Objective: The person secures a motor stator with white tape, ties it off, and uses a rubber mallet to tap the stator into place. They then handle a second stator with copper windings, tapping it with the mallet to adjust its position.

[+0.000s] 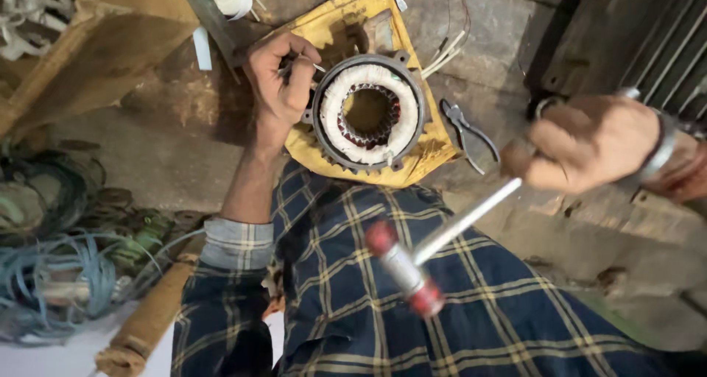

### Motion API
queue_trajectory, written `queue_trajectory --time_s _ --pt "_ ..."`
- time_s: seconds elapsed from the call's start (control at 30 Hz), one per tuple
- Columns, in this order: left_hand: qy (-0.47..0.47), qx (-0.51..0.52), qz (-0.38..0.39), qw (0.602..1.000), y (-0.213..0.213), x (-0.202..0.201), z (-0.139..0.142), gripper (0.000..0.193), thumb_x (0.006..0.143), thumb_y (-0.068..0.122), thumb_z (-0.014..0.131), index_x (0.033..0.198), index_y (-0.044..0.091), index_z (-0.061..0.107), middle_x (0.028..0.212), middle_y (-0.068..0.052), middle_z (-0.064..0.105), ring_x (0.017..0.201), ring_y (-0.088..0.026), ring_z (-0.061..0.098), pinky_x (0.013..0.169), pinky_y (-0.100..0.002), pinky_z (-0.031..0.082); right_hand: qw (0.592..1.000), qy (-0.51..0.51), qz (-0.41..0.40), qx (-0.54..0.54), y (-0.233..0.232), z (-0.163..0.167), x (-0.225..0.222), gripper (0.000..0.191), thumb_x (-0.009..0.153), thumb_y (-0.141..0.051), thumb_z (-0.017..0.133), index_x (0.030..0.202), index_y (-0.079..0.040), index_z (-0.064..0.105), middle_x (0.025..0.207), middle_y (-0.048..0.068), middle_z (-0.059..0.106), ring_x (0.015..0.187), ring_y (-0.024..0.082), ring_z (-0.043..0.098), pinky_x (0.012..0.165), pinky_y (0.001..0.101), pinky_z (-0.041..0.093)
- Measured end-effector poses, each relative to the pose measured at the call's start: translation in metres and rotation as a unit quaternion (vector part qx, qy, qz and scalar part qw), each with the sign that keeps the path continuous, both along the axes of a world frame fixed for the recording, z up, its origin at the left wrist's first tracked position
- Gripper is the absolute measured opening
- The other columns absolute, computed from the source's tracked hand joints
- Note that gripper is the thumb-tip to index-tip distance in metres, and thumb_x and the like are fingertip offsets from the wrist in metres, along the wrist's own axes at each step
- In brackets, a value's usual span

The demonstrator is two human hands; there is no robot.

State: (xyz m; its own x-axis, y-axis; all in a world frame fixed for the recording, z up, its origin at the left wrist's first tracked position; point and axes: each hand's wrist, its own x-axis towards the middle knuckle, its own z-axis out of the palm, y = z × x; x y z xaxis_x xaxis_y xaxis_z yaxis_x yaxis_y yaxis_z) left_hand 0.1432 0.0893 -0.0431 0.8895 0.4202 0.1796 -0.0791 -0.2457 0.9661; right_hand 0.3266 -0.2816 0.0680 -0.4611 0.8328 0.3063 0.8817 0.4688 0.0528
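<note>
left hand (282, 79) – pinching thin tool at stator (368, 114) rim | right hand (589, 143) – raised, fist gripping mallet (434, 246)

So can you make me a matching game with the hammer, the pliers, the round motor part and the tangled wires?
Things:
1. mallet
2. pliers
3. motor stator
4. tangled wires

Places:
A. piled at the far left of the picture
B. on the yellow cloth
C. lying on the bench beside the cloth
D. held up by the right hand

Pairs: 1-D, 2-C, 3-B, 4-A
</note>
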Motion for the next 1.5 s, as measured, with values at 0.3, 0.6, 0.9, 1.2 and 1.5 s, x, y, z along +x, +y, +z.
queue_trajectory --time_s 0.3,0.6,0.9,1.2,1.5 --pt "-0.007 -0.014 -0.042 0.999 0.004 -0.004 0.006 0.012 0.094 0.006 0.057 0.092 -0.002 0.066 0.081 -0.01 0.067 0.075 -0.018 0.064 0.07 -0.031 0.05 0.926 -0.118 -0.341 -0.108 0.02 0.079 -0.132 0.025 0.1 -0.026 0.06 0.092 -0.003 0.059 0.061 0.006 0.055 0.04 0.011 0.048 0.03 0.0299 0.03" --pt "-0.039 0.038 -0.143 0.988 0.019 0.0 0.012 0.009 0.088 0.002 0.055 0.09 -0.001 0.064 0.082 -0.014 0.061 0.075 -0.03 0.062 0.069 -0.04 0.05 0.487 -0.149 -0.669 -0.541 0.069 0.107 -0.215 0.032 0.102 -0.031 0.054 0.122 -0.007 0.063 0.087 0.006 0.065 0.051 0.012 0.065 0.035 0.0243 0.048" --pt "-0.067 0.046 -0.195 0.977 0.029 0.002 0.014 0.01 0.086 0.0 0.055 0.088 0.0 0.064 0.082 -0.015 0.06 0.072 -0.032 0.06 0.065 -0.042 0.048 0.697 -0.031 -0.663 -0.27 0.105 0.086 -0.301 0.021 0.099 -0.023 0.065 0.105 -0.003 0.067 0.081 0.012 0.063 0.057 0.019 0.059 0.041 0.0344 0.044" --pt "-0.056 0.061 -0.214 0.973 0.034 0.002 0.018 0.011 0.089 0.001 0.055 0.089 0.0 0.066 0.081 -0.013 0.061 0.066 -0.028 0.06 0.058 -0.039 0.046 0.766 -0.013 -0.612 -0.195 0.118 0.095 -0.287 0.011 0.091 -0.009 0.067 0.097 0.0 0.062 0.07 0.008 0.056 0.054 0.021 0.058 0.039 0.0352 0.042" --pt "-0.084 0.078 -0.24 0.964 0.04 0.005 0.023 0.011 0.09 0.003 0.055 0.09 0.001 0.066 0.081 -0.014 0.059 0.069 -0.031 0.059 0.061 -0.041 0.047 0.733 0.012 -0.654 -0.189 0.135 0.087 -0.286 0.023 0.085 -0.02 0.065 0.096 -0.001 0.06 0.076 0.013 0.06 0.054 0.022 0.059 0.037 0.0342 0.042"
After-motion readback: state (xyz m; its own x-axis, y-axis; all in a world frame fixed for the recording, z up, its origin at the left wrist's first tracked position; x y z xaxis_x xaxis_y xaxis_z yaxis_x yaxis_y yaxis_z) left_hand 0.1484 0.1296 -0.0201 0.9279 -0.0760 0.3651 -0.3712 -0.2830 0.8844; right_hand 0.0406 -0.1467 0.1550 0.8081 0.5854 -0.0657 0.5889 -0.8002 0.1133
